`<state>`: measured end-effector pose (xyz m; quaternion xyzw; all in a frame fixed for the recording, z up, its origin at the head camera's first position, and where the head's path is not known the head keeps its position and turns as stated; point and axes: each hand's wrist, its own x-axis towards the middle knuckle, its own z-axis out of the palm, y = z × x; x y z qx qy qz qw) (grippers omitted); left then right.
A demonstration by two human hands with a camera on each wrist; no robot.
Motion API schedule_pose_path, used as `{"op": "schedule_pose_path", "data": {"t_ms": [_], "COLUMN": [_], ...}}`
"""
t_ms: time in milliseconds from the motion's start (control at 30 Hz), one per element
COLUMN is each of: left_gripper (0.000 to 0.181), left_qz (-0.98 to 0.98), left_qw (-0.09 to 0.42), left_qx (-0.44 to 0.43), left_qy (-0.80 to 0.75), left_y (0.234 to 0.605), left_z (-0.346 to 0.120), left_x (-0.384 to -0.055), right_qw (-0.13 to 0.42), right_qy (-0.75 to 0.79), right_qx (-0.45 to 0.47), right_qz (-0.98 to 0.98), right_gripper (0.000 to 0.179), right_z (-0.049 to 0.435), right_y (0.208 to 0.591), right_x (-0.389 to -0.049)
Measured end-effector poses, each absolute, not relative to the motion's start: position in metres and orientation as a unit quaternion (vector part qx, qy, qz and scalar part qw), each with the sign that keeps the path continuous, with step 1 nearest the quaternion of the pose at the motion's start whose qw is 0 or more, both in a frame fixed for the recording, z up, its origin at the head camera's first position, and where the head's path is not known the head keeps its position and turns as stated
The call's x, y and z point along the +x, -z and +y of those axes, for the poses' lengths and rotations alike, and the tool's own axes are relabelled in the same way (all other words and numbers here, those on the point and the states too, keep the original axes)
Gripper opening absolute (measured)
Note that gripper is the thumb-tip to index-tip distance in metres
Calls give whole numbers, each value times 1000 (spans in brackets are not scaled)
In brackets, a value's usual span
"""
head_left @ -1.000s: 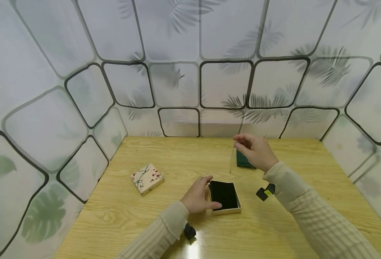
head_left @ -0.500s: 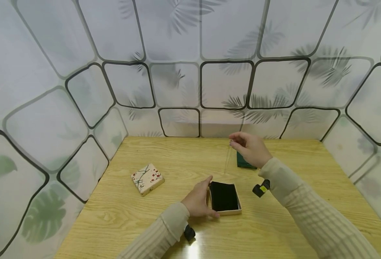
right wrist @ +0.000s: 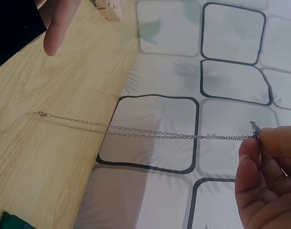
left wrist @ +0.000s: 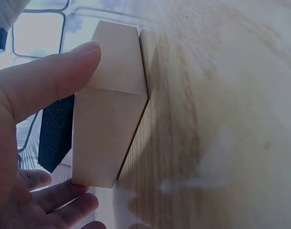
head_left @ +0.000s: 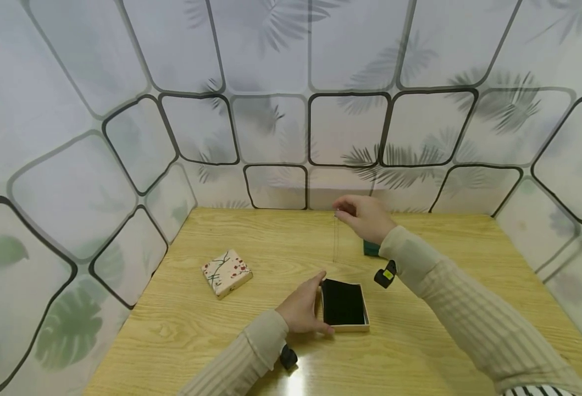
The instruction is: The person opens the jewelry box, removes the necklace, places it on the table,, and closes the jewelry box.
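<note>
Just right of the head view's centre, the right hand [head_left: 367, 217] pinches a fine chain [right wrist: 157, 133] – 2 strands hang from its fingertips. At lower centre, the left hand [head_left: 300, 308] grips a shallow box [head_left: 351, 328] holding a black pad [head_left: 342, 302]. A floral box [head_left: 226, 273] lies lower left; a green item [head_left: 371, 248], partly hidden, sits right of centre.

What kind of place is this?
Perhaps a small work corner: there's a wooden table, leaf-patterned walls around its back and both sides, and a right hand holding a thin chain.
</note>
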<state>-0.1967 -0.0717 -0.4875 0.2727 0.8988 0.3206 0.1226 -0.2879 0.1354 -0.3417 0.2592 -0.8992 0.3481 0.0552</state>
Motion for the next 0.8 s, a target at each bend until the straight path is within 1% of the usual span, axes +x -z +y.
{"op": "schedule_pose_path", "data": {"t_ms": [233, 467, 600, 800], "left_gripper": [125, 124, 123, 123], "left_qz": [896, 895, 894, 892], "left_qw": [124, 124, 127, 132], "left_qx": [279, 284, 283, 280], "left_qy": [-323, -320, -324, -330], "left_y": [486, 486, 486, 486], "left_z": [-74, -74, -75, -75], "left_x": [-196, -197, -197, -196], "right_qw": [14, -10, -48, -98], "right_qy": [-342, -323, -312, -313], "right_qx": [287, 346, 360, 354], "right_qz": [-895, -881, -878, -876], "right_gripper": [15, 13, 11, 9], "right_z": [118, 108, 104, 100], "right_y": [339, 338, 340, 350], "right_x": [-294, -299, -301, -307]}}
